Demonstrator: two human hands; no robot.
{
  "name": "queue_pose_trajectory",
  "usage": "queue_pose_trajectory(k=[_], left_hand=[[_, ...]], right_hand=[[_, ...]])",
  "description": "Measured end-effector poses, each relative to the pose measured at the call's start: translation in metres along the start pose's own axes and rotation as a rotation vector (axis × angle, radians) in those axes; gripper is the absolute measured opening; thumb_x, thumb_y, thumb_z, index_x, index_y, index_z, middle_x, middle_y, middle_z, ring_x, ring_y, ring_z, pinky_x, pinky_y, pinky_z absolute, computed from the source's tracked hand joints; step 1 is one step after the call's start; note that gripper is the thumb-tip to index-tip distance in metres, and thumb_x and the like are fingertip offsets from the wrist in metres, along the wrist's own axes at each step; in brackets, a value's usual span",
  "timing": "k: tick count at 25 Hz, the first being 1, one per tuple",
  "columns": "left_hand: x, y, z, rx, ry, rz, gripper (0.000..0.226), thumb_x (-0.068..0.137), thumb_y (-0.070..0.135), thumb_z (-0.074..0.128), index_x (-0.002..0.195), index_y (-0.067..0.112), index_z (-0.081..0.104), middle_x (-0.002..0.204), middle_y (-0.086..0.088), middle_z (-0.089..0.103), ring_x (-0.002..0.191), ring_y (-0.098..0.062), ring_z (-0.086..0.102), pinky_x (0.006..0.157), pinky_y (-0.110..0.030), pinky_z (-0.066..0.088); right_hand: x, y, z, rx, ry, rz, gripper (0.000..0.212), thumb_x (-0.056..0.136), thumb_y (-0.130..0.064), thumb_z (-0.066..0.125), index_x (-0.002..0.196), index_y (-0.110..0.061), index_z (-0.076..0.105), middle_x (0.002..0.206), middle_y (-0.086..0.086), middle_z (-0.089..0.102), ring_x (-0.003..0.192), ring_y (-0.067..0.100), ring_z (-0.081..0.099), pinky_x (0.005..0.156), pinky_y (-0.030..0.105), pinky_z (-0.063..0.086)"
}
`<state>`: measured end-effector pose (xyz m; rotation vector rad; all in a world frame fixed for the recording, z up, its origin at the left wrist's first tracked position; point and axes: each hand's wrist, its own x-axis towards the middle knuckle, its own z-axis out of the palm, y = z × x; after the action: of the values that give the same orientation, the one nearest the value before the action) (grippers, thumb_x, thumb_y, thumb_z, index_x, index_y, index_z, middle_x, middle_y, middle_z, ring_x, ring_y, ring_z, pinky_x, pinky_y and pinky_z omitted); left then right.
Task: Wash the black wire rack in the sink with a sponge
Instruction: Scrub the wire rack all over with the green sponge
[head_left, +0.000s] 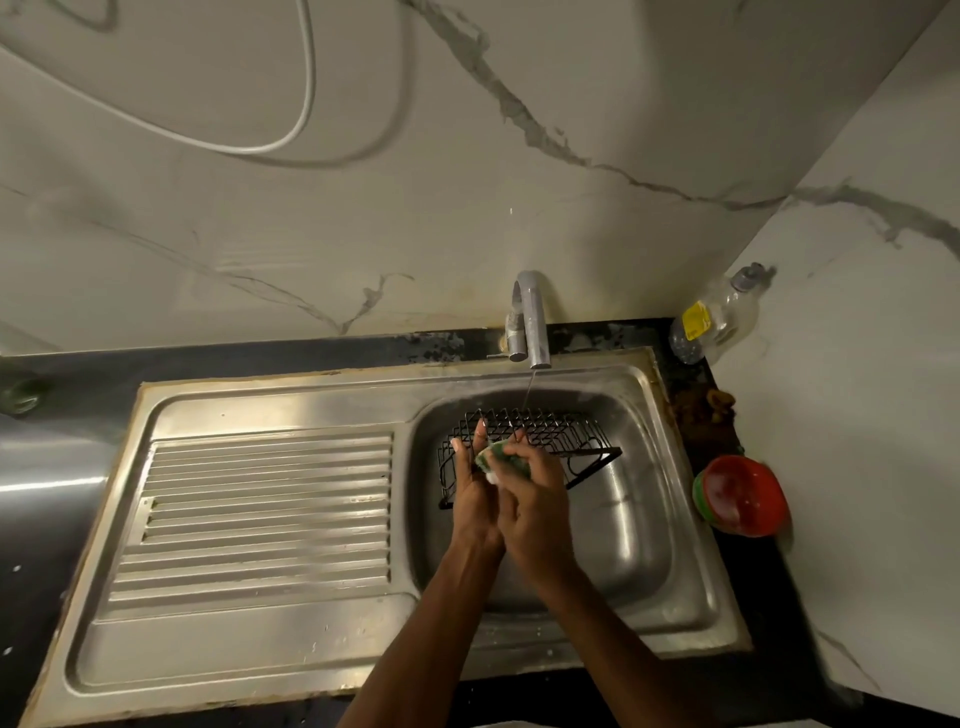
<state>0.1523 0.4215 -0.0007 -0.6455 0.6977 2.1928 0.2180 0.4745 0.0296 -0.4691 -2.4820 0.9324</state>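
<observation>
The black wire rack lies in the steel sink basin, under the tap. Both hands meet just in front of its left part. My right hand is closed around a green and yellow sponge with white foam on it. My left hand is held against the sponge with its fingers stretched out and upward; it is not gripping the rack. A thin stream of water falls from the tap onto the back of the rack. The hands hide the rack's front left wires.
A ribbed steel drainboard lies left of the basin. A clear plastic bottle with a yellow label stands in the back right corner. Red and green bowls are stacked on the dark counter at the right. Marble wall panels stand behind and to the right.
</observation>
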Motion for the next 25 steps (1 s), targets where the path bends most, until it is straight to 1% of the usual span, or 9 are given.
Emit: queue_pose_trajectory(k=[3,7,10,12,15,17,20,22,25], left_hand=[[-0.003,-0.001,0.004,-0.001,0.010,0.030,0.050,0.099,0.061,0.047,0.128,0.026,0.067,0.127,-0.022,0.068,0.110,-0.030,0.066,0.098,-0.044,0.055],[-0.003,-0.003,0.005,-0.013,0.024,-0.015,0.045,0.101,0.058,0.044,0.121,0.025,0.066,0.107,-0.017,0.073,0.095,-0.024,0.073,0.082,-0.035,0.062],[-0.003,-0.001,0.006,-0.018,-0.013,0.020,0.046,0.101,0.059,0.043,0.128,0.029,0.066,0.122,-0.026,0.070,0.104,-0.030,0.072,0.085,-0.039,0.063],[-0.002,-0.003,0.006,0.001,-0.023,0.024,0.047,0.100,0.060,0.045,0.129,0.030,0.065,0.123,-0.024,0.069,0.106,-0.029,0.069,0.089,-0.040,0.060],[-0.001,-0.004,0.008,-0.001,-0.032,0.002,0.054,0.100,0.057,0.048,0.140,0.021,0.053,0.110,-0.016,0.066,0.098,-0.023,0.069,0.087,-0.035,0.060],[-0.001,-0.003,0.009,-0.002,-0.029,0.006,0.051,0.098,0.056,0.051,0.136,0.022,0.058,0.109,-0.017,0.071,0.098,-0.024,0.072,0.089,-0.036,0.059],[-0.006,-0.001,0.014,0.059,0.015,0.034,0.045,0.102,0.058,0.043,0.127,0.029,0.066,0.128,-0.025,0.069,0.116,-0.030,0.069,0.108,-0.043,0.048],[-0.008,-0.003,0.013,0.036,0.013,-0.002,0.044,0.103,0.058,0.042,0.124,0.029,0.067,0.131,-0.025,0.067,0.118,-0.031,0.067,0.111,-0.044,0.044],[-0.006,-0.013,0.006,0.027,-0.036,0.006,0.050,0.101,0.056,0.052,0.136,0.023,0.063,0.120,-0.016,0.069,0.106,-0.025,0.067,0.096,-0.039,0.052]], right_hand=[[0.002,0.020,-0.007,-0.022,0.132,0.180,0.035,0.089,-0.001,0.067,0.121,-0.014,0.073,0.119,0.005,0.061,0.109,0.018,0.054,0.088,0.039,0.057],[-0.003,-0.007,-0.001,0.053,-0.009,0.041,0.032,0.095,-0.005,0.063,0.125,-0.014,0.071,0.123,0.002,0.057,0.113,0.011,0.054,0.100,0.020,0.048],[0.005,0.026,-0.017,-0.005,0.101,0.189,0.033,0.094,-0.004,0.064,0.125,-0.014,0.071,0.115,0.004,0.061,0.106,0.018,0.058,0.089,0.026,0.054],[0.008,0.025,-0.018,-0.007,0.164,0.279,0.033,0.094,-0.004,0.063,0.125,-0.013,0.071,0.114,0.005,0.062,0.105,0.019,0.060,0.090,0.019,0.050],[0.004,-0.015,0.000,0.064,0.080,0.130,0.032,0.093,-0.001,0.062,0.121,-0.011,0.073,0.115,0.001,0.062,0.109,0.011,0.057,0.098,0.015,0.044],[0.010,-0.004,-0.005,0.051,0.103,0.129,0.032,0.093,-0.003,0.062,0.120,-0.012,0.074,0.108,0.002,0.064,0.102,0.012,0.059,0.089,0.021,0.049],[0.026,0.045,-0.028,0.015,0.290,0.444,0.029,0.093,0.001,0.062,0.118,-0.008,0.072,0.101,0.014,0.068,0.092,0.028,0.067,0.074,0.037,0.056],[0.032,0.044,-0.031,0.007,0.357,0.551,0.030,0.094,0.002,0.061,0.120,-0.007,0.071,0.103,0.016,0.069,0.093,0.026,0.067,0.071,0.031,0.056],[0.024,-0.011,-0.005,0.013,0.208,0.345,0.031,0.093,0.003,0.059,0.118,-0.010,0.073,0.108,0.008,0.064,0.099,0.018,0.059,0.084,0.018,0.043]])
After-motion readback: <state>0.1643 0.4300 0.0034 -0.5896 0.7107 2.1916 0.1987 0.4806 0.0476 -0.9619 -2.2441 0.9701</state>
